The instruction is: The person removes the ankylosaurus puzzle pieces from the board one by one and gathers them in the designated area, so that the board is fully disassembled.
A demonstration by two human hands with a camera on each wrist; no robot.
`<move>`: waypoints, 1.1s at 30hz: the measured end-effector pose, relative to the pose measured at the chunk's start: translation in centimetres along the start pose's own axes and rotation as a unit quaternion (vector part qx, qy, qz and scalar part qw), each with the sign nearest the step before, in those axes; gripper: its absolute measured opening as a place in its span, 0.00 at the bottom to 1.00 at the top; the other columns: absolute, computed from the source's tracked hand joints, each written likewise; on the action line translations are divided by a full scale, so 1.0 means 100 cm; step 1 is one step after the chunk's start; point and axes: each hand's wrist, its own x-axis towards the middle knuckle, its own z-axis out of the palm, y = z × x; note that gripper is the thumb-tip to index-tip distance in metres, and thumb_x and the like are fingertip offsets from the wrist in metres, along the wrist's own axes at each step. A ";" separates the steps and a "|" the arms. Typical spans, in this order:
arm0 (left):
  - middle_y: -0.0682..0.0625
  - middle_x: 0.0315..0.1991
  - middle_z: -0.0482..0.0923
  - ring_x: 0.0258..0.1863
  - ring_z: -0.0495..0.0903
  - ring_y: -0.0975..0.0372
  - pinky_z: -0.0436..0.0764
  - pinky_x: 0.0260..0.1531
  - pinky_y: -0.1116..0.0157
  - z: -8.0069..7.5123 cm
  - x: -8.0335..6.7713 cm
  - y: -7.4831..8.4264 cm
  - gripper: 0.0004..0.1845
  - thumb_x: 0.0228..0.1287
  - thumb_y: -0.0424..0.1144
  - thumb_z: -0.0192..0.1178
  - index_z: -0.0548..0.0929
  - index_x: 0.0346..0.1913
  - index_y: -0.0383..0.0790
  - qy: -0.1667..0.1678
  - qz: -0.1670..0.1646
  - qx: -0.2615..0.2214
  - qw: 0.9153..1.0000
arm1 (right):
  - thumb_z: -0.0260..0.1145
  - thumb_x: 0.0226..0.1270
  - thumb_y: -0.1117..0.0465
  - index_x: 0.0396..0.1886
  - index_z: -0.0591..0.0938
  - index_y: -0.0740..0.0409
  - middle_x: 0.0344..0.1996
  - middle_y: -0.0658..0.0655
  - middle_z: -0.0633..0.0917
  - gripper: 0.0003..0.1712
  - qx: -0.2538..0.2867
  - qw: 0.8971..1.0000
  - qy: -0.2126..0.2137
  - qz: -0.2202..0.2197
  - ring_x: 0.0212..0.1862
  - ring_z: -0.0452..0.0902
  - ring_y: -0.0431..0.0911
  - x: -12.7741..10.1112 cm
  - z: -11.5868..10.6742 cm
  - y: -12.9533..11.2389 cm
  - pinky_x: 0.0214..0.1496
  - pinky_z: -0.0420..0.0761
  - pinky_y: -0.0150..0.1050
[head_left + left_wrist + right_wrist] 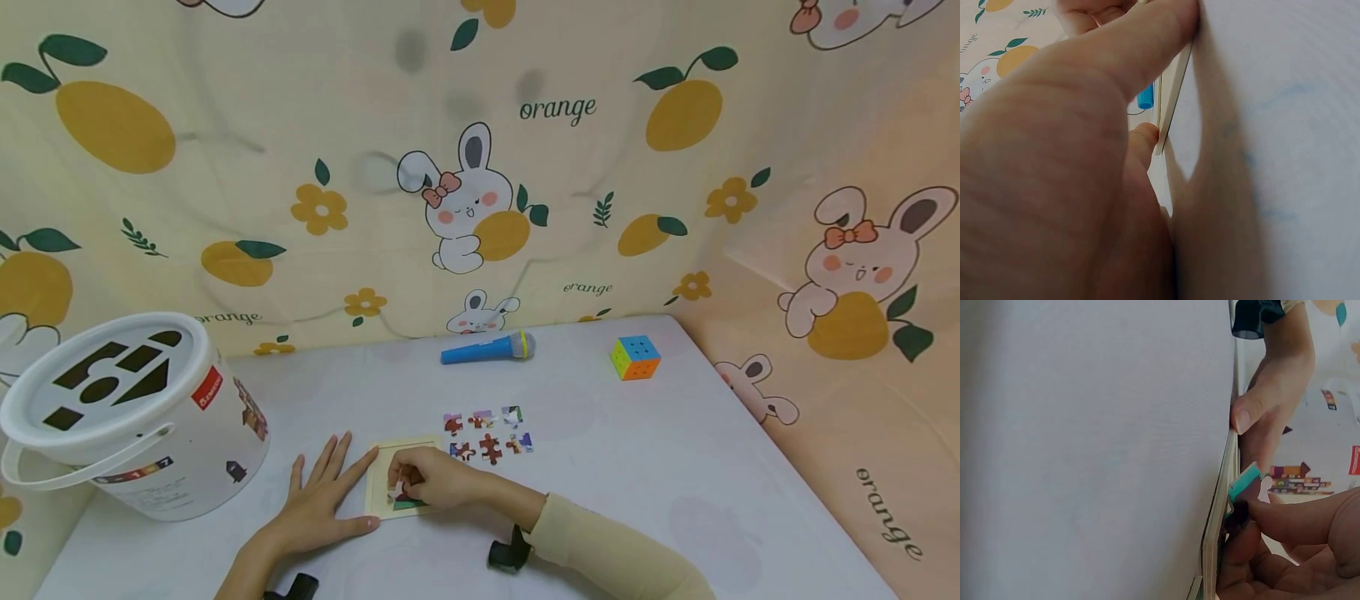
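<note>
A shallow wooden puzzle tray [377, 475] lies flat on the table. My left hand [318, 510] rests at its left side with fingers spread, index finger and thumb touching the tray's edge. Over the tray, my right hand [444, 478] pinches a puzzle piece [1245, 483] between thumb and finger; in the right wrist view the piece stands tilted at the tray's edge, showing a teal side. Green-printed puzzle [407, 503] shows below the right hand, though the hand hides most of the tray's inside. Several loose puzzle pieces [491, 448] lie in two rows just beyond the right hand.
A white lidded bucket [225, 450] with shape cut-outs stands at the left, its handle hanging forward. At the back lies a blue toy microphone [480, 350], and a coloured puzzle cube [635, 358] sits at the back right. A printed cloth [360, 108] hangs behind the table.
</note>
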 end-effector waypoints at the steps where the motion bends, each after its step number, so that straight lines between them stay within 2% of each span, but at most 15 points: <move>1: 0.39 0.74 0.42 0.72 0.36 0.43 0.30 0.59 0.34 0.000 0.000 0.000 0.50 0.44 0.73 0.59 0.59 0.72 0.58 0.000 0.000 0.001 1.000 | 0.58 0.57 0.80 0.36 0.78 0.58 0.27 0.51 0.77 0.14 0.004 1.000 -0.001 0.001 0.29 0.69 0.35 0.000 0.000 0.000 0.32 0.72 0.24; 10: 0.39 0.74 0.42 0.72 0.37 0.42 0.30 0.58 0.34 0.002 0.000 -0.002 0.50 0.44 0.73 0.58 0.59 0.72 0.58 0.004 0.001 0.005 1.000 | 0.58 0.59 0.79 0.35 0.81 0.61 0.26 0.51 0.78 0.12 0.041 0.999 -0.004 0.017 0.28 0.68 0.35 0.000 0.001 0.002 0.31 0.71 0.25; 19: 0.38 0.74 0.41 0.71 0.36 0.42 0.30 0.58 0.33 0.001 0.000 -0.001 0.50 0.45 0.73 0.59 0.59 0.72 0.57 0.004 0.002 0.000 1.000 | 0.58 0.63 0.75 0.37 0.84 0.60 0.26 0.49 0.81 0.11 0.035 0.999 -0.003 0.027 0.28 0.69 0.34 -0.002 -0.001 0.002 0.31 0.72 0.25; 27: 0.39 0.74 0.42 0.71 0.37 0.42 0.30 0.58 0.33 0.002 0.000 -0.001 0.50 0.44 0.74 0.58 0.60 0.71 0.56 0.003 -0.001 0.004 1.000 | 0.59 0.64 0.73 0.38 0.84 0.60 0.24 0.49 0.79 0.10 0.060 0.997 0.010 0.050 0.26 0.70 0.35 -0.004 -0.001 0.004 0.28 0.72 0.25; 33: 0.38 0.74 0.42 0.71 0.37 0.41 0.31 0.58 0.33 0.000 0.001 0.001 0.50 0.45 0.73 0.58 0.59 0.72 0.56 0.000 -0.002 0.004 1.000 | 0.59 0.64 0.74 0.37 0.84 0.61 0.24 0.50 0.79 0.09 0.071 0.997 0.011 0.043 0.26 0.70 0.35 -0.005 -0.003 0.001 0.28 0.71 0.25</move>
